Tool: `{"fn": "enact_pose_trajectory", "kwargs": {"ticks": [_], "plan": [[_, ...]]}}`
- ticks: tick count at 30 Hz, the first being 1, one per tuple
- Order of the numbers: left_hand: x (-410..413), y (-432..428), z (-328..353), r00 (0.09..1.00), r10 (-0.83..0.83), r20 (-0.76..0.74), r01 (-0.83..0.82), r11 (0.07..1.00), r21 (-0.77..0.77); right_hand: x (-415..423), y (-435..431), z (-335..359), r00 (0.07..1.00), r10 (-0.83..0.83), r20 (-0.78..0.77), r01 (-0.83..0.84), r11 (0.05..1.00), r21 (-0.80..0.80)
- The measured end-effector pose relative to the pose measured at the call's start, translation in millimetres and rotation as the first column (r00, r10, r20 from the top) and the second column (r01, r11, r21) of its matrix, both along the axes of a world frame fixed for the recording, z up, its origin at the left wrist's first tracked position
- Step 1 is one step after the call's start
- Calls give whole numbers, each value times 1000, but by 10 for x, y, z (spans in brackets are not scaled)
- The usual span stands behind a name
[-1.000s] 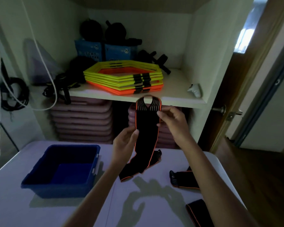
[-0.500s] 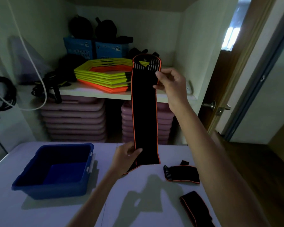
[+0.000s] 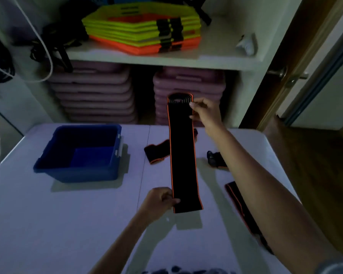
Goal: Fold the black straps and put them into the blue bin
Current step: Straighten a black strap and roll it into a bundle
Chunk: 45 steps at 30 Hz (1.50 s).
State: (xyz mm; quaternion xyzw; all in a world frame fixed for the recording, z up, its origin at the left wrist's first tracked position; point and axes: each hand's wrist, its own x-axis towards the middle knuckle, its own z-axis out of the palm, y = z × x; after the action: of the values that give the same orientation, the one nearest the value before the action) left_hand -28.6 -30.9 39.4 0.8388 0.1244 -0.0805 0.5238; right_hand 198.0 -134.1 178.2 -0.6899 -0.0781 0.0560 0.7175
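Two hands (image 3: pixel 205 113) (image 3: pixel 158 202), one stretched black strap (image 3: pixel 183 155)

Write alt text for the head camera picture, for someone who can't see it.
Two hands hold a long black strap stretched out above a white table, right hand at the far end, left hand at the near end. An empty blue bin sits to the left.

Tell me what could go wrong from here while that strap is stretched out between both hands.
The left hand pinches only one bottom corner of the held strap, so the fold may come out skewed. The loose straps lying underneath could get snagged when it comes down. The blue bin sits off to the left, so carrying the bundle over may undo it.
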Motion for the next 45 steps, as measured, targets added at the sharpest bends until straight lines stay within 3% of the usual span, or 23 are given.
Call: {"fn": "enact_pose_trajectory", "kwargs": {"ticks": [7, 10, 12, 15, 18, 21, 24, 26, 34, 37, 41, 45], "plan": [[-536, -56, -525, 950, -152, -271, 180, 980, 84, -227, -222, -1452, 940, -67, -335, -11, 974, -225], [-567, -10, -559, 940, -171, -295, 248, 937, 246, -292, -302, -1673, 917, -63, -395, -44, 966, -255], [-541, 5, -513, 943, -129, -305, 232, 916, 328, -363, -342, -1729, 933, -68, -353, -67, 932, -355], [-405, -21, -432, 980, -64, -188, 136, 906, 400, -594, -435, -1750, 992, -1, -130, -77, 806, -587], [-219, -46, -483, 971, -237, 25, 186, 820, 542, -1012, -572, -1846, 970, 244, -14, -181, 677, -714], [-89, -14, -640, 932, -363, -4, 280, 711, 645, -1367, -695, -2066, 912, 406, 58, -177, 517, -838], [-65, 14, -751, 884, -460, -89, 361, 548, 755, -1567, -755, -2203, 868, 496, -19, -209, 330, -921], [-88, 25, -769, 878, -468, -95, 360, 517, 777, -1628, -788, -2265, 851, 524, -9, -189, 291, -938], [-93, 54, -746, 890, -457, 4, 288, 569, 770, -1604, -812, -2295, 838, 540, 75, -130, 332, -934], [-18, 44, -705, 923, -372, 97, 209, 698, 685, -1484, -773, -2231, 866, 482, 134, -113, 450, -886], [260, 87, -520, 959, -178, 221, 38, 853, 521, -1175, -691, -1953, 919, 282, 274, 17, 667, -745], [806, 166, -233, 961, 86, 262, -164, 942, 292, -690, -544, -1688, 979, 179, 95, -91, 808, -581]]}}
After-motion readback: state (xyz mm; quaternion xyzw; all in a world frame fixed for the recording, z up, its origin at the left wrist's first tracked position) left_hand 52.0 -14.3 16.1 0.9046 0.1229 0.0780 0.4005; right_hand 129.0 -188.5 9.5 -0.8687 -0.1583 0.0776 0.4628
